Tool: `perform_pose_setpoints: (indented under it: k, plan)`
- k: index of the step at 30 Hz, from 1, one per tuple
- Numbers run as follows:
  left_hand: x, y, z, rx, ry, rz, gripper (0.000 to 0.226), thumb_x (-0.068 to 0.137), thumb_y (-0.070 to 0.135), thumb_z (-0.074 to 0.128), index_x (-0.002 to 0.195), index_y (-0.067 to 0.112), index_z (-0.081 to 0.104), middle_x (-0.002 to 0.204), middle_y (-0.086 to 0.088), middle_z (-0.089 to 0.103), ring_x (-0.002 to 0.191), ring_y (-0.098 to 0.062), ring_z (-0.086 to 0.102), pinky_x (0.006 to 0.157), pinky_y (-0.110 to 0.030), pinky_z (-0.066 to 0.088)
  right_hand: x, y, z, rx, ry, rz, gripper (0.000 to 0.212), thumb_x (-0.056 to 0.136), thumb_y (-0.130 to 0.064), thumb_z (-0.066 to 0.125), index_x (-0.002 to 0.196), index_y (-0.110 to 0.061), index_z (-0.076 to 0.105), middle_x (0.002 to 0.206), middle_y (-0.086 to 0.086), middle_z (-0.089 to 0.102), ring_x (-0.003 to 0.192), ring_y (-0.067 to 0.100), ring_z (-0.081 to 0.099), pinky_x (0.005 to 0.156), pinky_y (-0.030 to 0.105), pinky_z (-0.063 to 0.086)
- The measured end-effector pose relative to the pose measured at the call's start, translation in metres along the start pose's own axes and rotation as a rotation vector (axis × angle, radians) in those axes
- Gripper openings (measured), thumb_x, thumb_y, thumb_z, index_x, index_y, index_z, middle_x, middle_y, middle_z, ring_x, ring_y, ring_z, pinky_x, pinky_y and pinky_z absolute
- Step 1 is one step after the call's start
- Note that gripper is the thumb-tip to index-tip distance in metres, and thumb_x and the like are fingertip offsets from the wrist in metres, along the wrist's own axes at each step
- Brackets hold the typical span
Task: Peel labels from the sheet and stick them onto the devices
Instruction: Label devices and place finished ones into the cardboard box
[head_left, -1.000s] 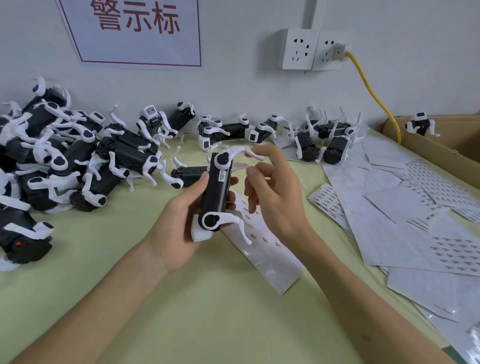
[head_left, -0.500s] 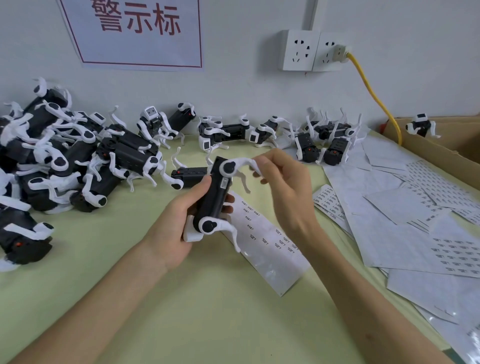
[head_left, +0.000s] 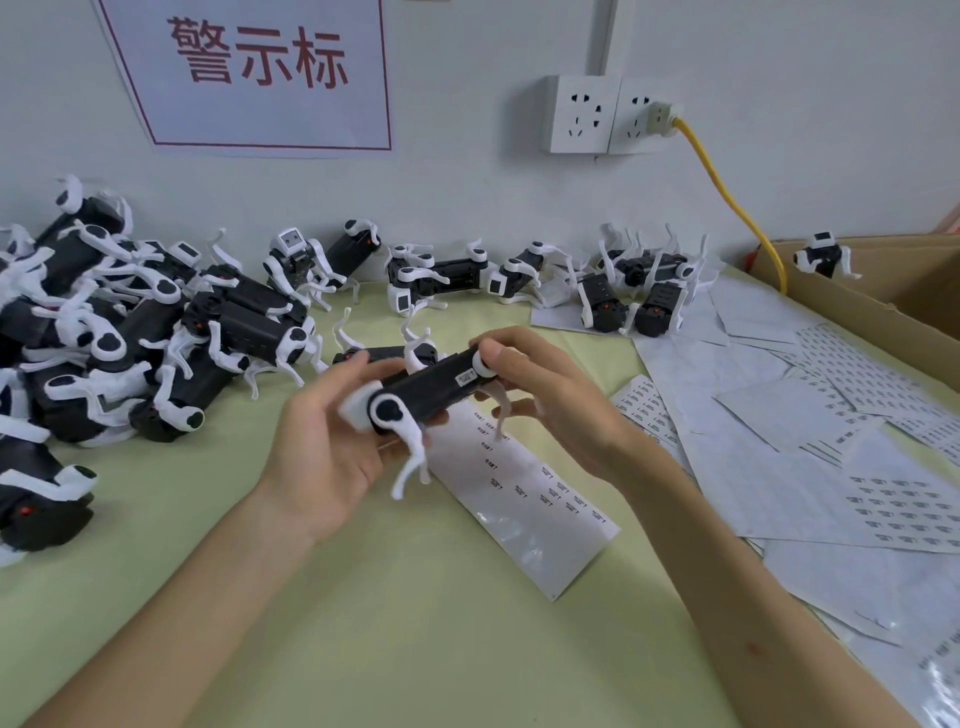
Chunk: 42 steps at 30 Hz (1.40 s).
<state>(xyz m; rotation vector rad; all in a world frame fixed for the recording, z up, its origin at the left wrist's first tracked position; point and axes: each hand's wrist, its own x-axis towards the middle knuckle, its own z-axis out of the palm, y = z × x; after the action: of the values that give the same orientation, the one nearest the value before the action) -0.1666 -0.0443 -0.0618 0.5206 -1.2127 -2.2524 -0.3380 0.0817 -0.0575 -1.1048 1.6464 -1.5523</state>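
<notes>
Black plastic forms the body of the robot-dog device (head_left: 426, 387), held just above the worktop (head_left: 415, 623) at the centre of the frame, lying on its side with white legs hanging down. The left hand (head_left: 332, 452) grips the nearer, lower-left end, thumb over the top and fingers curled beneath. The right hand (head_left: 550, 400) grips the far end, its thumb resting on the white hip joint and its fingers wrapped under the body. A small white label (head_left: 466, 378) sits on the black flank, just left of that thumb. It looks stuck down, though whether its edges are fully pressed is too small to tell.

The step in hand appears to be seating this label. To do it well, the left hand's grip should be firm so the body cannot roll. The right thumb can then slide onto the label and rub from its middle out to the edges, so no corner lifts. The thin legs probably flex, so pressure belongs on the body, not on them.

The label sheet (head_left: 535, 499) lies flat on the worktop directly under the hands, running toward the lower right, with a few rows of labels on it. A pile of devices (head_left: 130, 338) fills the left, and spent backing sheets (head_left: 779, 457) spread across the right.
</notes>
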Motion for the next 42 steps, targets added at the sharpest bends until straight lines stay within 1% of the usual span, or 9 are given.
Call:
perform_pose_setpoints:
  k: [2, 7, 13, 16, 19, 21, 28, 33, 42]
  plan:
    - [-0.001, 0.004, -0.002, 0.007, 0.013, 0.047, 0.031, 0.09, 0.033, 0.058, 0.091, 0.01, 0.077, 0.102, -0.02, 0.073, 0.078, -0.042, 0.072, 0.055, -0.032, 0.056, -0.001, 0.002, -0.005, -0.028, -0.059, 0.013, 0.041, 0.088, -0.048, 0.067, 0.119, -0.022, 0.065, 0.107, 0.011, 0.072, 0.096, 0.021, 0.069, 0.091, 0.052, 0.054]
    - [0.0, 0.002, -0.004, 0.057, 0.037, -0.01, 0.047, 0.091, 0.048, 0.055, 0.106, 0.005, 0.063, 0.103, -0.02, 0.072, 0.074, -0.046, 0.07, 0.043, -0.025, 0.05, -0.004, -0.001, -0.015, -0.001, -0.276, 0.08, 0.042, 0.092, -0.044, 0.064, 0.112, -0.007, 0.068, 0.087, 0.003, 0.067, 0.081, 0.02, 0.064, 0.074, 0.035, 0.054]
    - [0.007, -0.016, -0.003, 0.16, -0.038, -0.046, 0.049, 0.094, 0.044, 0.049, 0.114, 0.004, 0.068, 0.121, -0.021, 0.07, 0.102, -0.048, 0.069, 0.08, -0.046, 0.054, -0.001, 0.001, -0.044, 0.082, -0.037, 0.256, 0.053, 0.094, -0.051, 0.064, 0.118, -0.004, 0.068, 0.094, 0.017, 0.065, 0.074, 0.022, 0.064, 0.066, 0.03, 0.057]
    - [0.009, -0.022, -0.005, 0.21, 0.012, -0.051, 0.046, 0.095, 0.043, 0.049, 0.117, 0.006, 0.067, 0.12, -0.019, 0.071, 0.099, -0.045, 0.072, 0.085, -0.05, 0.052, -0.005, -0.004, -0.075, 0.512, 0.272, 0.17, 0.048, 0.085, -0.041, 0.072, 0.113, -0.003, 0.066, 0.095, 0.018, 0.062, 0.071, 0.026, 0.067, 0.057, 0.032, 0.055]
    - [0.01, -0.023, -0.006, 0.237, 0.006, -0.049, 0.045, 0.103, 0.041, 0.042, 0.118, 0.006, 0.066, 0.119, -0.019, 0.072, 0.092, -0.041, 0.073, 0.083, -0.047, 0.052, -0.018, -0.004, -0.112, 1.298, 0.502, -0.27, 0.047, 0.086, -0.034, 0.069, 0.116, 0.001, 0.064, 0.112, 0.019, 0.067, 0.097, 0.035, 0.072, 0.084, 0.042, 0.06]
    - [0.01, -0.025, -0.005, 0.253, -0.004, -0.048, 0.044, 0.104, 0.04, 0.041, 0.117, 0.006, 0.066, 0.118, -0.019, 0.072, 0.089, -0.038, 0.074, 0.082, -0.046, 0.052, -0.028, 0.002, -0.13, 1.52, 0.568, -0.49, 0.053, 0.096, -0.038, 0.059, 0.131, 0.001, 0.059, 0.127, 0.026, 0.066, 0.116, 0.039, 0.068, 0.098, 0.045, 0.056]
    - [0.013, -0.026, -0.009, 0.266, -0.029, -0.059, 0.044, 0.097, 0.044, 0.046, 0.114, 0.008, 0.067, 0.109, -0.017, 0.073, 0.08, -0.033, 0.072, 0.075, -0.041, 0.055, -0.009, 0.008, -0.096, 1.274, 0.689, -0.094, 0.042, 0.101, -0.037, 0.047, 0.122, -0.008, 0.068, 0.112, 0.012, 0.076, 0.088, 0.023, 0.075, 0.079, 0.03, 0.05]
    - [0.013, -0.023, -0.007, 0.393, 0.066, 0.074, 0.034, 0.106, 0.027, 0.043, 0.099, 0.007, 0.068, 0.097, -0.019, 0.072, 0.072, -0.031, 0.069, 0.074, -0.044, 0.051, 0.003, 0.004, -0.065, 0.906, 0.595, 0.038, 0.033, 0.098, -0.032, 0.049, 0.107, -0.01, 0.073, 0.082, 0.003, 0.07, 0.06, 0.016, 0.057, 0.065, 0.027, 0.04]
    - [0.008, -0.024, -0.008, 0.962, 0.118, 0.389, 0.017, 0.097, 0.016, 0.061, 0.086, 0.024, 0.071, 0.091, 0.012, 0.072, 0.088, -0.007, 0.066, 0.077, -0.022, 0.046, 0.009, 0.016, -0.024, 0.008, 0.46, 0.04, 0.016, 0.097, -0.017, 0.057, 0.1, -0.018, 0.073, 0.086, -0.003, 0.071, 0.066, 0.011, 0.065, 0.065, 0.026, 0.045]
